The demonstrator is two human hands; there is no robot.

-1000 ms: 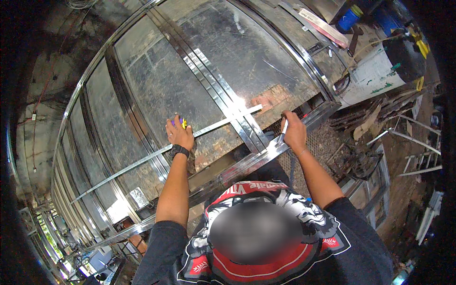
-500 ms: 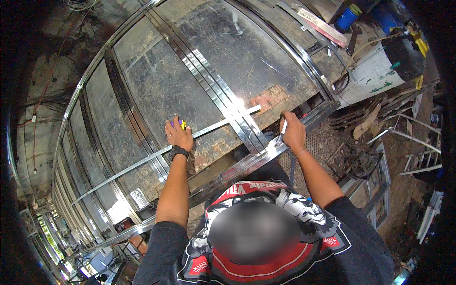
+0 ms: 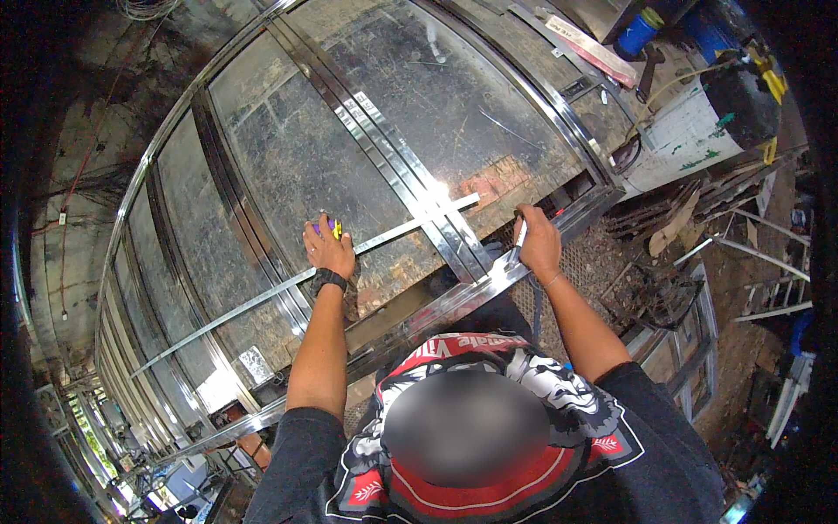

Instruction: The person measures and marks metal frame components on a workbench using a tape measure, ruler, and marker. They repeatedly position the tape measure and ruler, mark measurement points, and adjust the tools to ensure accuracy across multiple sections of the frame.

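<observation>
My left hand point(image 3: 330, 251), with a dark watch on its wrist, rests on the metal-framed table. Its fingers curl over a purple and yellow tape measure point(image 3: 337, 230), mostly hidden under them. Close beside that hand runs a long, thin light-metal strip point(image 3: 393, 233), lying slantwise across several shiny frame bars point(image 3: 454, 242). At the near edge of the frame, my right hand point(image 3: 542, 243) is closed on a white marker point(image 3: 521, 234). The marker points down toward the shiny near rail point(image 3: 497, 274), and whether its tip touches is too small to tell.
Dark, scuffed sheet point(image 3: 297, 144) lies beneath the bars. A blue can point(image 3: 640, 35) and a white cylinder with green stains point(image 3: 690, 135) stand at the far right. Scrap wood point(image 3: 676, 223) and metal frames point(image 3: 698, 349) lie right of me. Red cord point(image 3: 96, 148) hangs at the left.
Both hands, the strip and the marker stay where they were. A small blue shape has appeared near the right edge of the view.
</observation>
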